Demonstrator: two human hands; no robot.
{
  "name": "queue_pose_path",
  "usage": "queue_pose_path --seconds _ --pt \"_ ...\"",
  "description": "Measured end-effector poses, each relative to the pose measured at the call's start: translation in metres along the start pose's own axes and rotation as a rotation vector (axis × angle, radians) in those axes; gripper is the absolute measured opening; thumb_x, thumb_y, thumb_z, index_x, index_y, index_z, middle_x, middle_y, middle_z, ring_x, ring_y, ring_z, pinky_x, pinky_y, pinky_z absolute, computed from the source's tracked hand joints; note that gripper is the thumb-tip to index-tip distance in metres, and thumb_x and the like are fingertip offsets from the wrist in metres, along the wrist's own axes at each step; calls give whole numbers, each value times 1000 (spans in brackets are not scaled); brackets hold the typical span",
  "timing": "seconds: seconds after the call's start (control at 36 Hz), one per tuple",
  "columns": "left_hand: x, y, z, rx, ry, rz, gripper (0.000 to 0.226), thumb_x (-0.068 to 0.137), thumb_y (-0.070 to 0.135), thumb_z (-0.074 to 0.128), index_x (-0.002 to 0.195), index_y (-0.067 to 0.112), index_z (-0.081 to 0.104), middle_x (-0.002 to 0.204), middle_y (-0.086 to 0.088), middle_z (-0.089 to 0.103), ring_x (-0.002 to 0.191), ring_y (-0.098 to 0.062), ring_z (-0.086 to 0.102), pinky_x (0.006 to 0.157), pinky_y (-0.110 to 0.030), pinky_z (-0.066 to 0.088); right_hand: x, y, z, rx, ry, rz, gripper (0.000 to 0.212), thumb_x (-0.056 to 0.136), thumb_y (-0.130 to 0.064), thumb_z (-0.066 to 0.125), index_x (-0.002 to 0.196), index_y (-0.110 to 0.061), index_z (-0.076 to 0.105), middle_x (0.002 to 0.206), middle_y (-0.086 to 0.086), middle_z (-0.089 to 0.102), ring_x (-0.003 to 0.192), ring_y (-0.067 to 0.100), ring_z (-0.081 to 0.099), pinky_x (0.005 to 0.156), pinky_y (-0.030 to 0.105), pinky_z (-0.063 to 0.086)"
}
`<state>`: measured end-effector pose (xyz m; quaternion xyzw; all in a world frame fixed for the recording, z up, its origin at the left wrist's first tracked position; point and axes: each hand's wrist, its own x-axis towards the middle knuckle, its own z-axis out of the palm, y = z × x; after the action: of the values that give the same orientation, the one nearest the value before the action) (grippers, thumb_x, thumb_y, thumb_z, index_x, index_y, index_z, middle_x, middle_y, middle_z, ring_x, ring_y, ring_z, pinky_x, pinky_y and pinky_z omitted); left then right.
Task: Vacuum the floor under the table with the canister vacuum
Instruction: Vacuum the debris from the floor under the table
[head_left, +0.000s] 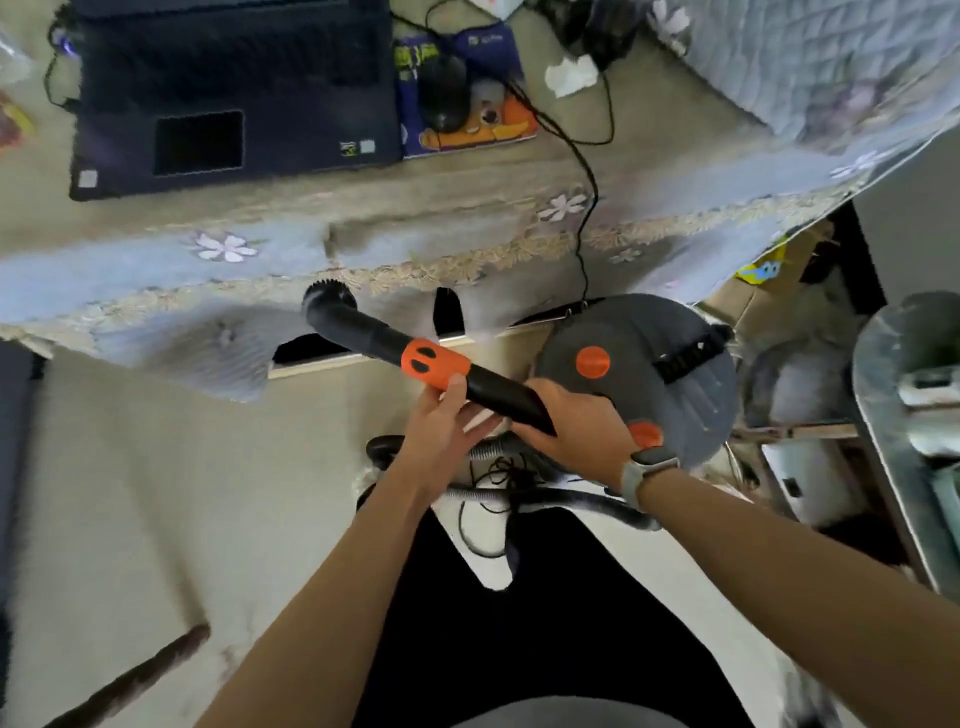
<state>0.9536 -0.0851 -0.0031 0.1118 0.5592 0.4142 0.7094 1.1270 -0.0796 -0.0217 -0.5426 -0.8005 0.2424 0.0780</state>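
Both bare forearms are seen reaching forward and down from the lower edge of the view, converging toward the middle. The left hand (441, 421) is held palm up under a black and orange tube, its thumb laid against the orange collar and its fingers extended beneath. The right hand (571, 426) is turned back up, its fingers curled around the same tube just behind the left hand. A grey watch (644, 470) is worn on the right wrist.
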Motion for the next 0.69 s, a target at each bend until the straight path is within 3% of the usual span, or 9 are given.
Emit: queue_pose_path --seconds 0.08,0.14,0.25,0.31,0.36,0.47,0.58,0.64,0.69 --pt "16 11 -10 32 -70 -105 30 104 20 34 129 5 42 114 -12 62 103 -23 65 79 -35 57 4 -4 13 -3 15 88 54 84 -52 54 117 -9 57 98 10 68 79 35 66 60 41 49" --pt "27 21 -19 62 -125 -178 34 104 20 35 133 3 40 112 -12 63 102 -23 65 83 -37 56 7 -13 22 3 38 164 51 86 -52 56 118 -12 56 99 8 68 83 33 66 62 40 49" --pt "46 46 -38 140 -258 -366 29 103 19 36 130 10 40 106 -9 62 97 -20 63 94 -44 48 8 -48 41 62 154 289 42 85 -55 45 107 -19 49 83 6 66 67 29 64 52 28 42" --pt "53 58 -50 176 -309 -435 31 102 19 36 133 14 38 112 -7 60 105 -22 59 95 -47 45 10 -70 55 90 162 391 47 85 -56 44 107 -15 52 88 7 66 71 31 64 55 31 48" --pt "59 69 -65 241 -337 -495 39 101 20 38 139 14 34 125 -9 54 113 -26 54 91 -45 47 12 -93 68 112 197 499 50 85 -59 42 108 -16 52 91 8 67 72 33 65 56 39 50" --pt "63 81 -97 308 -360 -623 49 99 14 39 146 15 27 143 -14 44 128 -29 47 84 -44 49 15 -132 95 146 206 649 60 85 -63 35 106 -12 58 89 10 66 72 35 64 63 39 48" --pt "62 83 -118 392 -399 -706 36 94 14 44 130 18 40 124 -11 54 115 -27 54 75 -43 58 8 -165 124 89 312 750 57 84 -56 42 105 -7 62 81 9 67 65 30 64 59 34 52" --pt "60 81 -124 448 -370 -695 28 91 14 46 118 22 45 123 -10 53 118 -29 49 82 -46 54 4 -179 140 90 360 801 50 85 -51 45 106 -7 57 78 10 66 60 31 62 57 33 50" --pt "60 79 -127 406 -224 -596 30 99 9 33 125 24 39 135 -14 46 125 -33 44 100 -48 42 2 -190 154 89 388 861 45 86 -50 45 106 -10 49 78 10 64 59 32 60 57 36 50"
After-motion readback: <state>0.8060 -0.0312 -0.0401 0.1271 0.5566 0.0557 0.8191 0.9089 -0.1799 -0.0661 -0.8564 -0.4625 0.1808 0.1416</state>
